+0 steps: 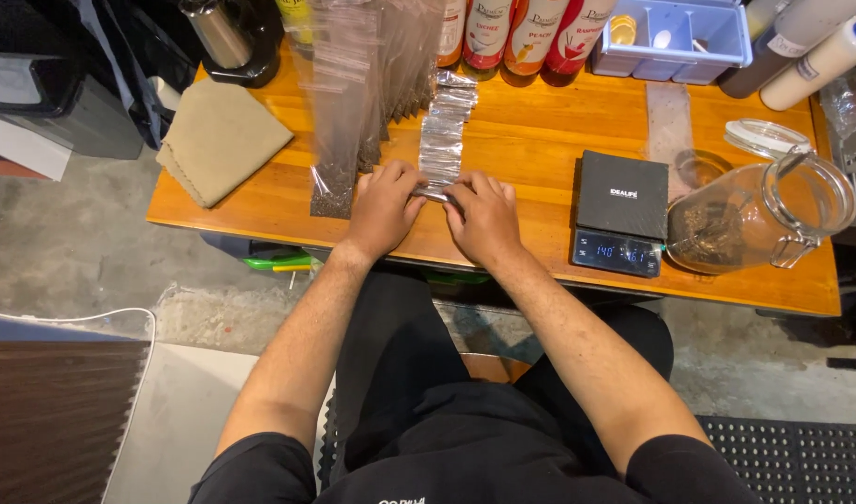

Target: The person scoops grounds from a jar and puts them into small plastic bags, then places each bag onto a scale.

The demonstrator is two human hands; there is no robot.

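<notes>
My left hand [384, 207] and my right hand [485, 217] meet at the near end of a long narrow clear plastic bag [444, 131] lying on the wooden table [530, 140]. Both hands pinch the bag's near end between fingers and thumbs. The bag stretches away from me toward the bottles. Just left of it lies another clear bag [339, 140] with dark granules at its near end, beside my left hand.
A black digital scale [621, 210] sits right of my hands. A tilted glass jar [759, 215] with dark contents and its lid [765, 136] lie further right. A beige cloth [221, 138], syrup bottles [530, 33] and a blue tray [675, 37] line the back.
</notes>
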